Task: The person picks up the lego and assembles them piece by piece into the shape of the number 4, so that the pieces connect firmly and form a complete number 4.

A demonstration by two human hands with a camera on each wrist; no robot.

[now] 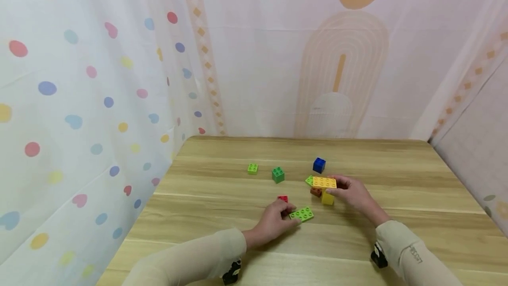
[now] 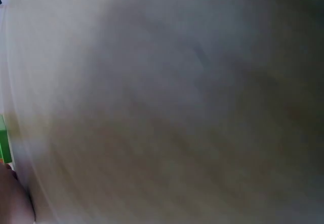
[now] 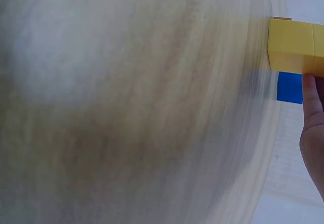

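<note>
In the head view my left hand [image 1: 274, 220] pinches a lime green eight-stud brick [image 1: 302, 214] between thumb and fingers, low over the table. A red brick [image 1: 282, 198] lies just beyond those fingers, partly covered. My right hand [image 1: 356, 194] grips a yellow-orange eight-stud brick [image 1: 324, 182] from its right side, with a yellow brick [image 1: 327, 198] directly beneath it. The right wrist view shows yellow brick sides [image 3: 291, 44] meeting at a seam, with fingers against them. A brown brick [image 1: 315, 192] and another lime brick [image 1: 309, 180] are partly hidden by the yellow-orange one.
Farther back on the wooden table [image 1: 206, 215] stand a dark blue brick [image 1: 319, 165], a green brick [image 1: 278, 174] and a small lime brick [image 1: 252, 169]. Patterned curtains [image 1: 254, 78] hang behind the table's back edge and along its left side.
</note>
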